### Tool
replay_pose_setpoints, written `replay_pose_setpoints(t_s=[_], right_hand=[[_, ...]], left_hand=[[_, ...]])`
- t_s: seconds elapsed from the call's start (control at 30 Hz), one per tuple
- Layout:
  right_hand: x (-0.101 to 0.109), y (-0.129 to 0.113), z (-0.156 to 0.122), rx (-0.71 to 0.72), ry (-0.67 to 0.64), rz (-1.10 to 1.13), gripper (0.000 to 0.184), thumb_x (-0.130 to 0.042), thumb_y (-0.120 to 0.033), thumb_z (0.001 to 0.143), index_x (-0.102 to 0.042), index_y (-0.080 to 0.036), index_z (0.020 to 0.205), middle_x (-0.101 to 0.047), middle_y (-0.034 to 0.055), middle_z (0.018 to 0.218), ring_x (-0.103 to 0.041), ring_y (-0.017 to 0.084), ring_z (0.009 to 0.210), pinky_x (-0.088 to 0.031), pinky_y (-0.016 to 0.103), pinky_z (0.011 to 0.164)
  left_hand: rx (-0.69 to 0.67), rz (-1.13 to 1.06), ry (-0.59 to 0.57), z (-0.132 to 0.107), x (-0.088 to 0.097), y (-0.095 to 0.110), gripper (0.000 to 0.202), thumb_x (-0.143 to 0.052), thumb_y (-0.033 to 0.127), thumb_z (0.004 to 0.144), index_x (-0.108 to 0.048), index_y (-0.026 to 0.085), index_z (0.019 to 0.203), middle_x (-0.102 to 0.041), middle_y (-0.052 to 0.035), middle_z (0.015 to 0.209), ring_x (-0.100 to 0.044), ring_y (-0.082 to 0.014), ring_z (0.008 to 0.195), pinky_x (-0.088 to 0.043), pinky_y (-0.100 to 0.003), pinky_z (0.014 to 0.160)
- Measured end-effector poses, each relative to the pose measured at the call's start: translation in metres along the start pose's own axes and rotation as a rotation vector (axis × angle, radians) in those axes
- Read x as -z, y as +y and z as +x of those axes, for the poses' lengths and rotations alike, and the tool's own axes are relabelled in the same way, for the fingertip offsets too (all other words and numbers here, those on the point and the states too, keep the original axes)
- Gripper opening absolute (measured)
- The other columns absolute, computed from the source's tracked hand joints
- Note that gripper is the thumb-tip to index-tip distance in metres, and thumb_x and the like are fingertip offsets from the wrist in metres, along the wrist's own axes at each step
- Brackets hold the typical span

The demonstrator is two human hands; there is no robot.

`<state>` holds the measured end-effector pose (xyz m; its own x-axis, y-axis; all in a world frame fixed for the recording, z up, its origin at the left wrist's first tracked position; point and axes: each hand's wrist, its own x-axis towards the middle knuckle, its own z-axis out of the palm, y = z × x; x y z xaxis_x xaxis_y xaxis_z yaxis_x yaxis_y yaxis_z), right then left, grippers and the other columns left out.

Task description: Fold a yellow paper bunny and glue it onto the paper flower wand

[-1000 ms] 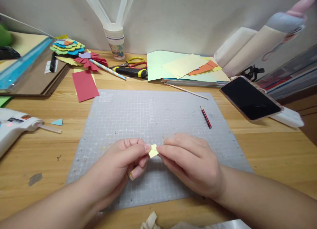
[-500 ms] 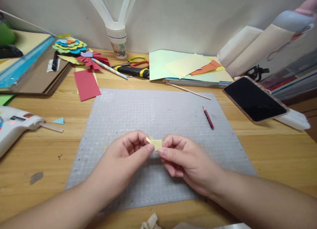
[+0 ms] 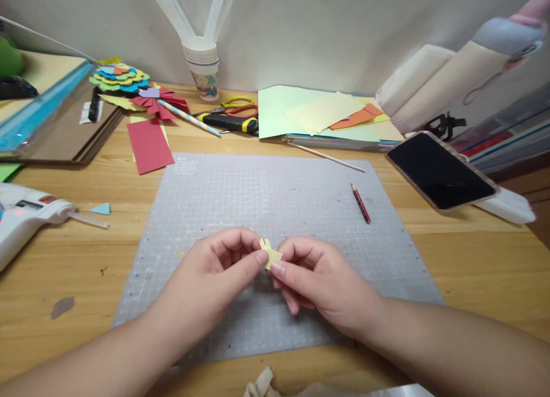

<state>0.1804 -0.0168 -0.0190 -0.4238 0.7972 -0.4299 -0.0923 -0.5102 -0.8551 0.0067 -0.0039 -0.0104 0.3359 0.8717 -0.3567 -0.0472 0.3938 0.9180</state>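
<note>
Taking the small folded yellow paper (image 3: 274, 258) above the mat (image 3: 258, 196) as the clock's centre, a stack of paper cups (image 3: 205, 79) stands at 11 o'clock, with pale plastic strips (image 3: 217, 10) poking out of the top; at 2 o'clock a bottle (image 3: 466, 73) leans back, its contents hidden. Around these, from the left: a glue gun (image 3: 32, 216) lies at 9 o'clock, a blue scrap (image 3: 101, 209) just beside it, and at 10 o'clock a red card (image 3: 150, 146) reaches the mat's corner. In the middle, the left hand (image 3: 219, 265) pinches the paper between thumb and fingers, and the right hand (image 3: 329, 279) grips its other side likewise. At 1 o'clock a thin stick (image 3: 329, 157) crosses the mat's far edge; at 2 o'clock a pencil (image 3: 360, 204) lies on the mat, with a phone (image 3: 442, 171) tilted farther out.
</note>
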Motion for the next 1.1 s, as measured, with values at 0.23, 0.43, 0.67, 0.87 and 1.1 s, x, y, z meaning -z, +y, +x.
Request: replay_pose_setpoints(t_s=[0.23,0.43,0.67,0.87,1.1], right_hand=[[0.0006,-0.0023,0.0005,-0.005,-0.013,0.004,0.029,-0.074,-0.037,0.078,-0.055,-0.018,0.068,-0.054,-0.0078,0.051,-0.043,0.004,0.041,-0.031,0.019,0.042],[0.0021,-0.0016,0.0010,0.003,-0.008,0.012,0.030,-0.076,-0.037,0.076,-0.055,-0.017,0.068,-0.056,-0.0063,0.058,-0.047,0.004,0.043,-0.032,0.019,0.043],[-0.0001,-0.0014,0.0005,-0.024,-0.032,-0.030,0.031,-0.078,-0.038,0.075,-0.055,-0.018,0.068,-0.052,-0.0074,0.054,-0.045,0.005,0.043,-0.033,0.019,0.043],[-0.0028,-0.0022,-0.0012,-0.066,-0.063,-0.017,0.033,-0.081,-0.036,0.070,-0.054,-0.018,0.065,-0.055,-0.0051,0.057,-0.048,0.006,0.047,-0.037,0.020,0.047],[-0.0023,-0.0066,-0.0031,-0.083,-0.089,0.050,0.036,-0.084,-0.032,0.065,-0.051,-0.019,0.062,-0.051,-0.0081,0.049,-0.043,0.004,0.042,-0.031,0.018,0.042]], left_hand=[[0.015,-0.005,0.010,0.0002,0.0027,0.0014,0.011,-0.072,0.027,0.076,-0.070,0.020,0.068,-0.068,0.0022,0.065,-0.060,-0.0114,0.064,-0.047,-0.023,0.064],[0.000,0.007,0.040,0.0005,0.0021,0.0033,0.008,-0.074,0.027,0.073,-0.073,0.021,0.068,-0.069,0.0005,0.070,-0.061,-0.0133,0.068,-0.049,-0.025,0.067],[0.022,0.079,0.074,0.0010,0.0006,0.0045,0.017,-0.076,0.030,0.069,-0.065,0.020,0.062,-0.062,0.0026,0.062,-0.054,-0.0112,0.060,-0.044,-0.024,0.060],[0.082,0.103,0.072,-0.0016,0.0000,0.0057,0.023,-0.075,0.032,0.065,-0.058,0.019,0.056,-0.057,0.0024,0.058,-0.049,-0.0110,0.057,-0.040,-0.023,0.056],[0.052,0.026,0.061,-0.0074,-0.0052,0.0028,0.023,-0.075,0.029,0.064,-0.055,0.020,0.056,-0.055,0.0035,0.058,-0.049,-0.0107,0.058,-0.041,-0.022,0.055]])
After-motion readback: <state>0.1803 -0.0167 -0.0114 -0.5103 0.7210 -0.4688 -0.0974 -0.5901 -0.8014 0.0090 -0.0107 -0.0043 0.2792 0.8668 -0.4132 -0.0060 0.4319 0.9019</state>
